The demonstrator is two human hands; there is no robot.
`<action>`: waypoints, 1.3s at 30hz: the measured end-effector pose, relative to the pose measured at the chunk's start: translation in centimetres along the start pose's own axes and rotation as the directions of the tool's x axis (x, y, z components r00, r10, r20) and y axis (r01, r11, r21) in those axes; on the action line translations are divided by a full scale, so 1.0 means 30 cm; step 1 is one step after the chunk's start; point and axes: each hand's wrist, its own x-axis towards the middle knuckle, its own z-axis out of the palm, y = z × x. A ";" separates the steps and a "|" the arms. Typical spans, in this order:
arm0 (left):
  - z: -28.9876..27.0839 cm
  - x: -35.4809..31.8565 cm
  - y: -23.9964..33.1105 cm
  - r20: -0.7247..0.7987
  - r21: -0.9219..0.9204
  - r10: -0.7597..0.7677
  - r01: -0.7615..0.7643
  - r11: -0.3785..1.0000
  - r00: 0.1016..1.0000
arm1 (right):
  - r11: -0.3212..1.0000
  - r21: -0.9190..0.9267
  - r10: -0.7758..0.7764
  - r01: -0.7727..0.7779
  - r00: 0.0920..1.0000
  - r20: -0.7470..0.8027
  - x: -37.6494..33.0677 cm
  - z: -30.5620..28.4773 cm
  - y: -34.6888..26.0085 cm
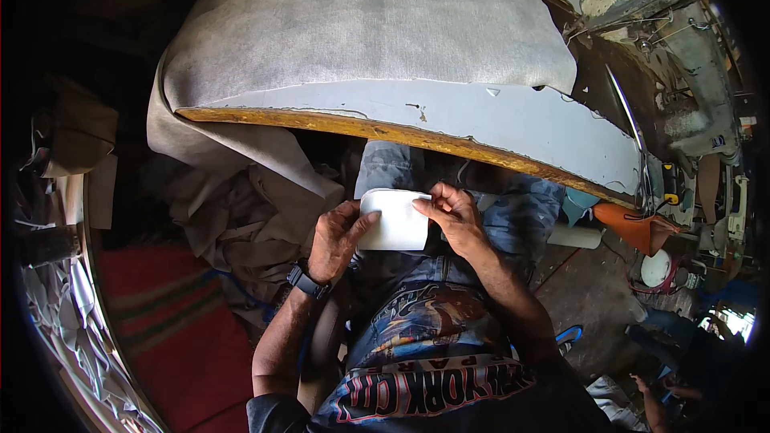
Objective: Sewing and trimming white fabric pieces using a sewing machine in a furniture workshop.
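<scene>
Over my lap I hold a small white piece of sheet material (394, 226), roughly rectangular with rounded upper corners. It looks like fabric or thin leather, and a second edge along its top suggests a fold or two layers. My left hand (335, 234) grips its left edge, thumb on top and fingers behind. At the upper right corner my right hand (454, 215) pinches it between thumb and fingers. A dark watch (308, 280) is on my left wrist. Both hands are just below the near edge of the work table.
The work table (449, 104) has a worn wooden edge, and a large beige fabric sheet (361, 16) drapes over its left side. A sewing machine (682, 72) stands at right. Fabric scraps (233, 216) lie at left, beside a red striped cloth (160, 329). Another person (682, 361) is at lower right.
</scene>
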 end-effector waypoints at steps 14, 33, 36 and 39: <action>0.011 -0.014 -0.039 0.024 -0.179 -0.057 0.060 0.982 0.998 | 0.963 0.267 0.046 -0.028 0.997 -0.061 -0.011 0.031 0.078; -0.003 -0.015 0.000 -0.069 -0.171 0.219 -0.228 0.959 0.973 | 0.968 0.085 -0.244 0.237 0.966 0.084 -0.068 0.015 0.012; -0.021 -0.018 0.027 -0.024 -0.063 0.292 -0.293 0.954 0.956 | 0.933 -0.042 -0.349 0.356 0.928 0.132 -0.084 0.004 -0.044; -0.032 -0.031 0.076 0.031 0.175 0.307 -0.308 0.935 0.951 | 0.883 -0.167 -0.416 0.438 0.896 0.155 -0.090 -0.005 -0.091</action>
